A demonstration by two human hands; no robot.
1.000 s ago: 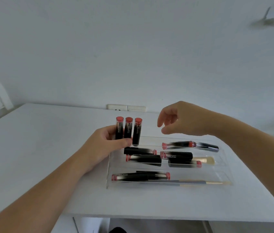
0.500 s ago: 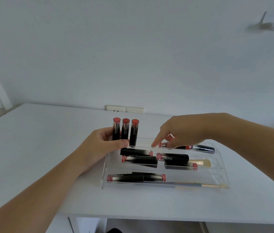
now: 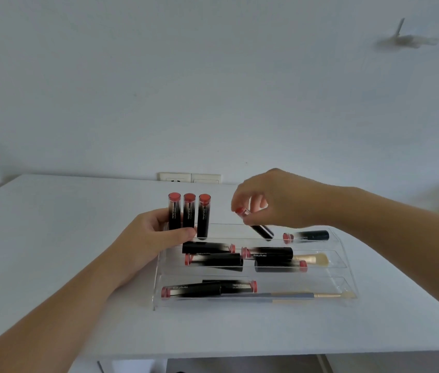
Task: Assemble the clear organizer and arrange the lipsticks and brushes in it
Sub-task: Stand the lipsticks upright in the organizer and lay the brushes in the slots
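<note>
A lipstick (image 3: pixel 256 223) that lay flat in the back row of the clear organizer (image 3: pixel 346 285) half a second ago has been lifted clear of it by the right hand (image 3: pixel 272 200). It is now pinched near its red end and tilted, the black end hanging low just above that back row. The hand itself has been raised above the organizer.

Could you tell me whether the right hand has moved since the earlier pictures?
Yes. The right hand has risen from the organizer's back row, toward the wall sockets, lifting a lipstick.
</note>
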